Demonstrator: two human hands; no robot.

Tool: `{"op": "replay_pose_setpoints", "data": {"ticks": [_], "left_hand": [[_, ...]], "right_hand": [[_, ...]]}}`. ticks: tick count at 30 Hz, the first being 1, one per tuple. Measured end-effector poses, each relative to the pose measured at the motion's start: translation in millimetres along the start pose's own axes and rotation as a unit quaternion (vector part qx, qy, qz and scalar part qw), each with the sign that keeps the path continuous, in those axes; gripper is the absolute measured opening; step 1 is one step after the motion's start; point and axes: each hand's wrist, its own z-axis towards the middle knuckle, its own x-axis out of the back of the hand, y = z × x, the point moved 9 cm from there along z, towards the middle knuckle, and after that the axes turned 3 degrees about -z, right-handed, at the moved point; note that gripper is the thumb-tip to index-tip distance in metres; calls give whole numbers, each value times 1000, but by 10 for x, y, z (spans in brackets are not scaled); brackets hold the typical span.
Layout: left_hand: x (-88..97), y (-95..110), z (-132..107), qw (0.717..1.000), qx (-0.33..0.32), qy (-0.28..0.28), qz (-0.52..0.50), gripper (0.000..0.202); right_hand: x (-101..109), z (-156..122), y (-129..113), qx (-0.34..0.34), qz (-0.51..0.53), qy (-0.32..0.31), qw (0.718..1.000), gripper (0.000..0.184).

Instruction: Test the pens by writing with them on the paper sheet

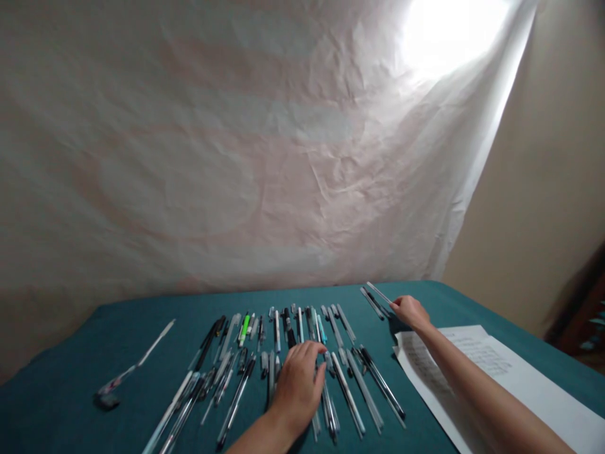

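My right hand is closed in a pinch on the near end of a thin, pale pen, at the right of the cloth-covered table. Just beside that pen lie a clear pen and a darker one. My left hand rests over the middle of the laid-out pens, palm down, fingers curved and thumb apart, with nothing visible in its grasp. Around it are clear pens, caps and barrels in two rough rows, including a black-capped clear pen, a white pen and a bright green highlighter. My left hand hides some of them.
Printed white sheets lie on the right, under my right forearm. A pale strip with a dark end lies at the left. Dark green cloth covers the table. A wrinkled pale sheet hangs behind.
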Motion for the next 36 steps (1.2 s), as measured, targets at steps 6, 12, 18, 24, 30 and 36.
{"op": "replay_pose_setpoints", "data": {"ticks": [6, 12, 18, 24, 30, 36], "left_hand": [[-45, -8, 1, 999, -1, -19, 25, 22], [-56, -7, -10, 999, 0, -23, 30, 21], [-57, -10, -11, 999, 1, -22, 30, 21], [-59, 5, -7, 999, 3, -24, 26, 20], [-45, 32, -16, 999, 2, -25, 24, 21], [-50, 34, -22, 999, -1, -27, 23, 22]], "right_hand": [[-245, 94, 113, -26, -4, -28, 999, 32], [-255, 55, 82, -19, 1, -25, 1000, 31], [-121, -42, -17, 9, 6, -2, 1000, 35], [-98, -215, -538, 104, 30, 2, 994, 33], [-333, -586, -1149, 192, 50, -43, 979, 35], [-486, -700, -1316, 180, 26, -54, 982, 43]]}}
